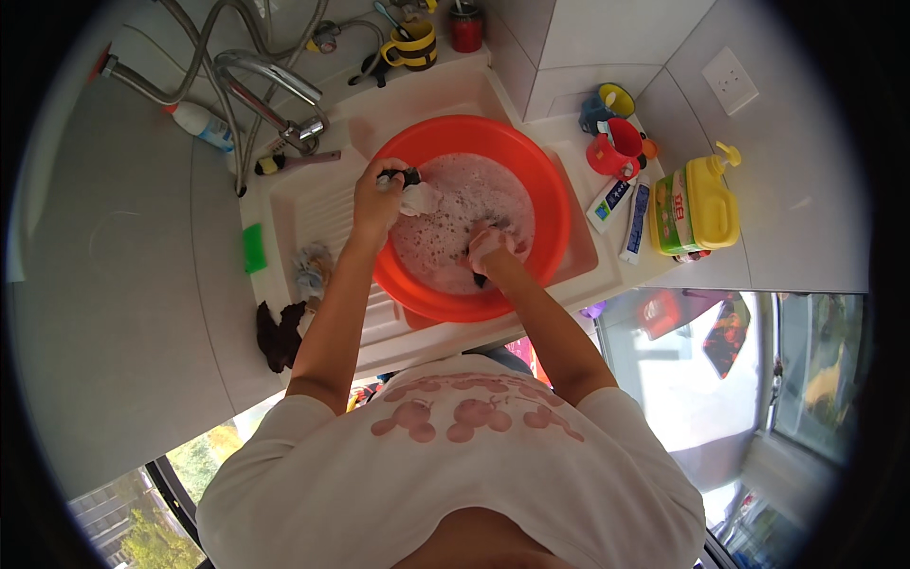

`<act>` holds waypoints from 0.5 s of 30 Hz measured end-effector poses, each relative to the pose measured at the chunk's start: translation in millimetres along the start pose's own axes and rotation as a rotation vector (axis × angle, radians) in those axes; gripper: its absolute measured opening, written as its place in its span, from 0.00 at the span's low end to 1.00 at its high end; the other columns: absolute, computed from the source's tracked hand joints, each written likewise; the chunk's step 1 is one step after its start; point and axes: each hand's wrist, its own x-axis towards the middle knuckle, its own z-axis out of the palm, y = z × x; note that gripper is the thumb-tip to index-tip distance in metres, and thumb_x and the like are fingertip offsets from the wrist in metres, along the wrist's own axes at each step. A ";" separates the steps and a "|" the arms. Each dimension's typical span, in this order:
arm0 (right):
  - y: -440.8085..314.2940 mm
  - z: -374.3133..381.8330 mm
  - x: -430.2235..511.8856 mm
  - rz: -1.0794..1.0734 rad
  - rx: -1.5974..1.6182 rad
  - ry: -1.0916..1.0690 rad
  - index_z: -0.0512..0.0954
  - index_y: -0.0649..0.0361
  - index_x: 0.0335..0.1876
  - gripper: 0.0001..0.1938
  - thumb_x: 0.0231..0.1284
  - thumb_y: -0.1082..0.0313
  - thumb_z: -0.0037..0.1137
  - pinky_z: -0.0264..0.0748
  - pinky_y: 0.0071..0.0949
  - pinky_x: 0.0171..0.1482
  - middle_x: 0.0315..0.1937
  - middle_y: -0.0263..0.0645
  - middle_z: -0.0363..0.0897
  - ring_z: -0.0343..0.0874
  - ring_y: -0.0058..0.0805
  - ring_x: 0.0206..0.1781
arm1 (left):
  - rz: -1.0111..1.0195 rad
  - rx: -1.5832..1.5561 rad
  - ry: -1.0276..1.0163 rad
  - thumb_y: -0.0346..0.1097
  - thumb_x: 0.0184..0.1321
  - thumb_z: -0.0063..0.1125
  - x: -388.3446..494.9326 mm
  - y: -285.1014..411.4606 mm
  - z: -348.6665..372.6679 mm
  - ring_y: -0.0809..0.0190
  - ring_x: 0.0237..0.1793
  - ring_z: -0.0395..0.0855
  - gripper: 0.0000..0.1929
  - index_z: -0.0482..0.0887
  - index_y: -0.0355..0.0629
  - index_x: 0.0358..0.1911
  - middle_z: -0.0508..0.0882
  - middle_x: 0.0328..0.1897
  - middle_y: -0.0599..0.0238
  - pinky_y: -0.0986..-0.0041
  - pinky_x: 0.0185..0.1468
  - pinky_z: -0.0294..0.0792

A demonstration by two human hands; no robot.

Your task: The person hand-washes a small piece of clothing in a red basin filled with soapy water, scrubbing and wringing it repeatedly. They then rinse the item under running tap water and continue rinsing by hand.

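Note:
A round orange-red plastic basin stands in the laundry sink, holding cloudy, foamy water. Over the basin's left rim, my left hand grips a wet black-and-white cloth item, perhaps a sock, whose white part hangs toward the suds. Down at the water's surface, my right hand is closed on a dark piece of fabric. Foam covers part of its fingers, and the submerged cloth is hidden.
Left are a ribbed washboard, crumpled cloths, dark fabric, a green soap bar or sponge, a brush and a chrome faucet. Right are a red mug, toothpaste tubes and a yellow detergent jug.

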 end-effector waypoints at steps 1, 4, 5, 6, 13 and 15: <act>-3.8 9.3 3.4 -0.062 -0.038 0.012 0.80 0.54 0.61 0.21 0.69 0.54 0.53 0.80 0.38 0.59 0.62 0.43 0.81 0.82 0.35 0.63 | -0.054 -0.047 0.018 0.22 0.69 0.54 -2.3 -0.7 -1.4 0.64 0.50 0.81 0.06 0.82 0.39 0.44 0.84 0.50 0.64 0.73 0.59 0.71; -8.3 25.4 11.5 -0.259 -0.194 0.016 0.78 0.55 0.64 0.23 0.67 0.55 0.52 0.79 0.34 0.60 0.61 0.40 0.82 0.83 0.36 0.61 | 0.019 -0.026 0.013 0.20 0.68 0.54 -10.9 3.6 -7.3 0.62 0.51 0.83 0.07 0.83 0.38 0.42 0.85 0.48 0.62 0.72 0.59 0.72; -4.0 24.0 13.7 -0.272 -0.047 0.081 0.79 0.56 0.63 0.22 0.66 0.56 0.52 0.80 0.35 0.60 0.60 0.40 0.83 0.84 0.38 0.59 | 0.078 0.107 0.050 0.19 0.66 0.54 -13.4 7.0 -10.1 0.59 0.50 0.83 0.07 0.83 0.38 0.42 0.84 0.47 0.61 0.71 0.59 0.72; 3.2 18.9 15.4 -0.282 0.096 0.135 0.80 0.57 0.62 0.22 0.66 0.57 0.53 0.80 0.36 0.59 0.59 0.41 0.83 0.85 0.41 0.57 | 0.170 0.232 0.081 0.19 0.65 0.53 -15.6 10.9 -13.5 0.57 0.48 0.83 0.08 0.84 0.37 0.42 0.84 0.46 0.60 0.70 0.59 0.72; 48.9 -63.2 -20.1 -0.403 1.525 0.143 0.80 0.66 0.58 0.18 0.65 0.67 0.54 0.78 0.27 0.51 0.43 0.37 0.84 0.83 0.30 0.44 | 0.219 0.325 -0.066 0.17 0.63 0.50 -25.1 15.2 -34.3 0.60 0.49 0.83 0.10 0.84 0.34 0.40 0.84 0.43 0.61 0.72 0.58 0.72; 52.8 -87.9 -37.2 -0.598 1.740 0.176 0.79 0.67 0.58 0.17 0.68 0.67 0.54 0.77 0.24 0.47 0.38 0.35 0.82 0.80 0.23 0.40 | 0.001 0.101 -0.108 0.20 0.64 0.52 -26.4 10.7 -30.6 0.62 0.47 0.82 0.07 0.85 0.35 0.40 0.84 0.42 0.63 0.72 0.57 0.72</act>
